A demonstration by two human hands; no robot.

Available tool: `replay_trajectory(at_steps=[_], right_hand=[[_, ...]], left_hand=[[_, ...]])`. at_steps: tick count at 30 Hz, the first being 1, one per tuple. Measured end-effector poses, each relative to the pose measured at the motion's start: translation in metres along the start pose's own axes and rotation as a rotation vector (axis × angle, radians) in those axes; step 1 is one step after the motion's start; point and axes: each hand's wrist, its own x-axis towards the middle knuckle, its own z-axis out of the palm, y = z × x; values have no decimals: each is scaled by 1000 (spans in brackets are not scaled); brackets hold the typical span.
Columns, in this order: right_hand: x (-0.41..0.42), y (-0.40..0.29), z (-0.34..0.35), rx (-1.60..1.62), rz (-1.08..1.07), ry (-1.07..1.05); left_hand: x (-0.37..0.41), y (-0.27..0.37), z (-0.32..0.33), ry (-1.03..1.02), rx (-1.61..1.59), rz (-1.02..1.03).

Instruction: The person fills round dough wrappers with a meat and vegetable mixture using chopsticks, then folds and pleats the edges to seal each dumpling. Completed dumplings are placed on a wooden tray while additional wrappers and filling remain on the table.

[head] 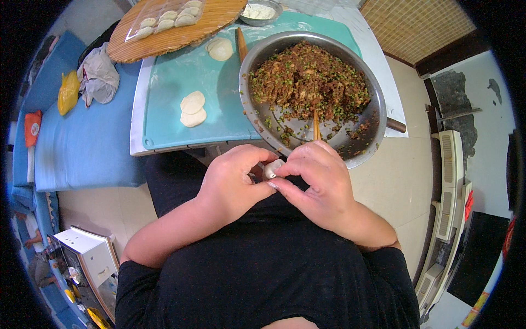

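Observation:
Between my left hand (pixel 234 181) and my right hand (pixel 320 181) is a small white dough dumpling (pixel 273 169), pinched by the fingers and thumbs of both. My right hand also has chopsticks (pixel 316 123) at its fingers, their far ends in the chopped meat and green filling (pixel 312 78). A large steel bowl (pixel 380 119) holds this filling, just beyond my hands. Two overlapping round dough wrappers (pixel 193 109) lie on the teal mat (pixel 164 135), and a further stack of wrappers (pixel 220 49) is farther back beside a wooden rolling pin (pixel 242 45).
A round wooden board (pixel 226 12) at the back left carries a clear tray (pixel 164 26) of dumplings. A bowl of flour (pixel 259 12) stands behind the mat. Left of the table is a blue sofa (pixel 90 144) with bags. At the lower left a person (pixel 33 234) is partly visible.

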Motion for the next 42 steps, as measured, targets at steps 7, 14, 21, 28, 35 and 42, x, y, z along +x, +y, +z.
replay_trajectory(at_steps=[7, 14, 21, 28, 35, 42], right_hand=[[3, 0, 6, 37, -46, 49], [10, 1, -4, 79, -50, -34], [13, 4, -2, 57, -108, -116], [8, 18, -18, 415, 176, 48], [5, 25, 0, 1250, 497, -228], [34, 17, 8, 1322, 701, -316]], left_hand=[[-1, -4, 2, 28, -18, -3], [-2, -1, -1, 21, -64, -7], [-3, -6, 0, -18, -59, 31], [-5, -17, -3, -67, -505, 8], [2, -25, -13, 49, -378, 366], [9, -37, -24, 226, -273, 407]])
